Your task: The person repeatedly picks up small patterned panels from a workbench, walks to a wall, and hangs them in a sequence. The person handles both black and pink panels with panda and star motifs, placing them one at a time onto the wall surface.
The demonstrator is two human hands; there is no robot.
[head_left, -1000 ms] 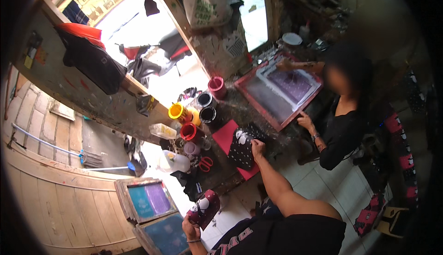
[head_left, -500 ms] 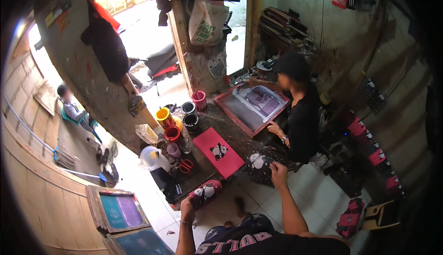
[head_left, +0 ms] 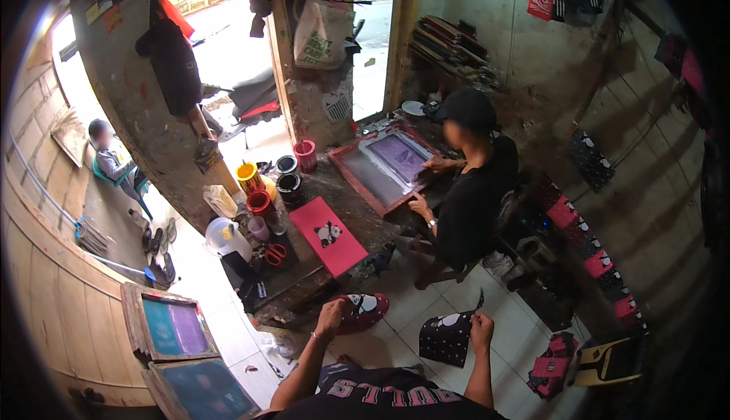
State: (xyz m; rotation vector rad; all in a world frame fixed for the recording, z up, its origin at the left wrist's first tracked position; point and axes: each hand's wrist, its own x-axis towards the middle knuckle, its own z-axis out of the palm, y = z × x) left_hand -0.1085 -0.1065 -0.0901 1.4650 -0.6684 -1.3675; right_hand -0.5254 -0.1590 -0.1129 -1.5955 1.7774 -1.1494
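Note:
My left hand grips a rounded, dark red printed piece with white dots and a panda, beside the near edge of the table. Farther right, my right hand pinches the upper corner of a black sheet with white dots and part of a panda print; it hangs over the tiled floor. On the table lies a flat pink sheet with a black-and-white panda. A co-worker in black sits at the far right with both hands at a red-framed printing screen.
Paint cans, including a yellow can and a red can, crowd the table's left side near red-handled scissors. Framed screens lean at lower left. Printed pieces lie beside a yellow-and-black object at right.
My right hand has carried the black sheet right and down, away from the table. My left hand with the red piece has moved right. The co-worker's far hand has shifted along the screen.

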